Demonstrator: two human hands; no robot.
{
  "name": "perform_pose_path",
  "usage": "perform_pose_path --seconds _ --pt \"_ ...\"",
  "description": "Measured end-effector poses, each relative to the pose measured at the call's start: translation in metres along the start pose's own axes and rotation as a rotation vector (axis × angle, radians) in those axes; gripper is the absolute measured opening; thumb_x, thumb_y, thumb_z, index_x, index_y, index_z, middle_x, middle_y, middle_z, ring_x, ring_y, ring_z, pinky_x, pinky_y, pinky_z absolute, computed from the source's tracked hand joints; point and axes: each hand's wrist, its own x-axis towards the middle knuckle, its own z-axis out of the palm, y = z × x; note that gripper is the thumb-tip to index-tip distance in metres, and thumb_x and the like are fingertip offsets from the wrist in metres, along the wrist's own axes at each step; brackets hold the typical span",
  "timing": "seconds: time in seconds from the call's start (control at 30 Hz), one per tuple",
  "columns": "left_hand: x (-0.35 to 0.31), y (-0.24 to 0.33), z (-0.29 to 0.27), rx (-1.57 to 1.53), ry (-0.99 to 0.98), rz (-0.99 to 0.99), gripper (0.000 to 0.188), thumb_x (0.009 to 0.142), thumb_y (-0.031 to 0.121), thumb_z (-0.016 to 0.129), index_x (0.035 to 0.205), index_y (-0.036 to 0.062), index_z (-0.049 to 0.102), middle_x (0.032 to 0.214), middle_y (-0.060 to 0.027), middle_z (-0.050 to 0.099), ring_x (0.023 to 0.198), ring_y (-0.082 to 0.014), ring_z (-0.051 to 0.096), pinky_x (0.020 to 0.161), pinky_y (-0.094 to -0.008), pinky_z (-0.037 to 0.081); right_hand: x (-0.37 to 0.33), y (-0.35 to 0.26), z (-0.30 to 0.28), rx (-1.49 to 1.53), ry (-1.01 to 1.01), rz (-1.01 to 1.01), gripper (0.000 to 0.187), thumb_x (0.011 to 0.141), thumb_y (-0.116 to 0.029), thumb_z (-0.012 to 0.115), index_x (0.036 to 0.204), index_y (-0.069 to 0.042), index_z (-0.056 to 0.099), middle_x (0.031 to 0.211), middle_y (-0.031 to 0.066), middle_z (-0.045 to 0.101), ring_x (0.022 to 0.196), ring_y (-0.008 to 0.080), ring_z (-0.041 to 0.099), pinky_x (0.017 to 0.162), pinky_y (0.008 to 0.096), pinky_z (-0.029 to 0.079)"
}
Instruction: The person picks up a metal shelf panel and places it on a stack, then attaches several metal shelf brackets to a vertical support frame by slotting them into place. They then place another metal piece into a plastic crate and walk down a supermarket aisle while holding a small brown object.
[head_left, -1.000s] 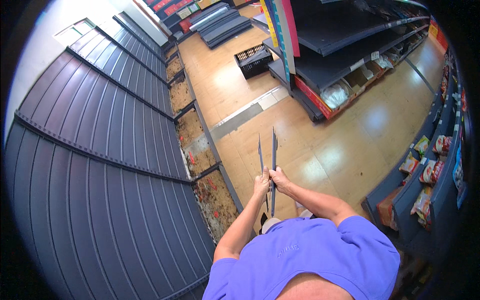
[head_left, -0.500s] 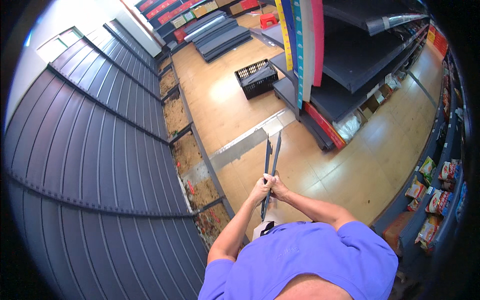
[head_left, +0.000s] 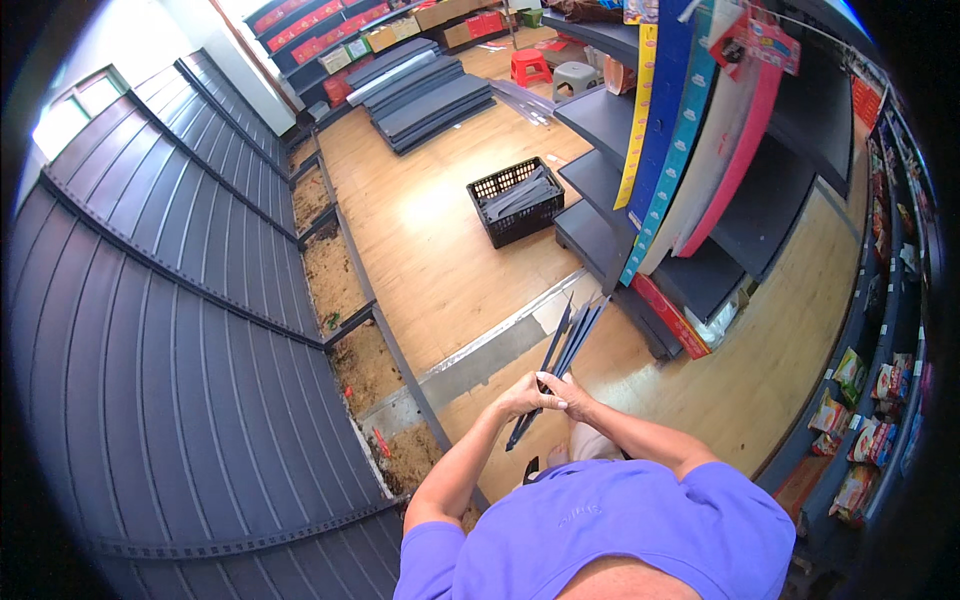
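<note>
Clamping fingers of left hand [head_left: 520, 397] and right hand [head_left: 574, 396] round dark strips [head_left: 576, 344]; best bringing fanned far ends together.

Dark strips [head_left: 569, 348], held apart one second ago, are now bunched between left hand [head_left: 525, 396] and right hand [head_left: 573, 395], far ends swung right. Black crate [head_left: 530, 227] is now seen from nearer, more grey strips [head_left: 520, 196] inside exposed. Red stool [head_left: 530, 67] and grey stool [head_left: 575, 76] have been brought into view, far side.
</note>
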Motion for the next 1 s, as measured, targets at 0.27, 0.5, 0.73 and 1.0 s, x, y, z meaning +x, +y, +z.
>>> perform_pose_path --seconds 0.27,0.5,0.73,1.0 --pt "0.056 0.037 -0.1 0.197 0.158 -0.258 0.022 0.05 0.007 0.059 0.07 -0.001 0.053 0.061 -0.0042 0.051 0.053 -0.0112 0.046 0.047 -0.0237 0.037 0.12 -0.036 0.007 0.127 0.02 0.175 0.028 0.074 -0.026 0.05 0.083 0.0 0.049 0.07 0.0059 0.051 0.061 0.0128 0.051 0.047 0.0246 0.043" --pt "0.131 0.065 -0.184 0.074 0.329 -0.346 0.009 0.053 0.007 0.054 0.058 0.0007 0.05 0.049 -0.0055 0.046 0.04 -0.0124 0.044 0.035 -0.0247 0.034 0.236 -0.088 0.003 0.218 -0.068 0.201 0.022 0.072 -0.027 0.052 0.078 -0.005 0.05 0.066 0.0027 0.052 0.056 0.0131 0.051 0.044 0.0267 0.044" --pt "0.196 0.077 -0.235 -0.021 0.402 -0.296 0.011 0.051 0.006 0.049 0.058 -0.0017 0.048 0.048 -0.0062 0.044 0.038 -0.0129 0.042 0.033 -0.0253 0.032 0.31 -0.138 -0.011 0.094 -0.079 0.292 0.024 0.072 -0.033 0.048 0.081 -0.011 0.047 0.07 0.0003 0.048 0.063 0.011 0.047 0.052 0.0251 0.039" --pt "0.228 0.142 -0.312 0.307 0.313 -0.21 0.029 0.049 0.025 0.052 0.063 -0.0007 0.055 0.063 -0.0189 0.054 0.059 -0.0273 0.055 0.048 -0.0345 0.042 0.407 -0.168 0.001 0.38 0.092 0.499 0.032 0.071 -0.036 0.05 0.081 -0.006 0.051 0.078 0.0075 0.055 0.073 0.0181 0.053 0.066 0.0293 0.042"
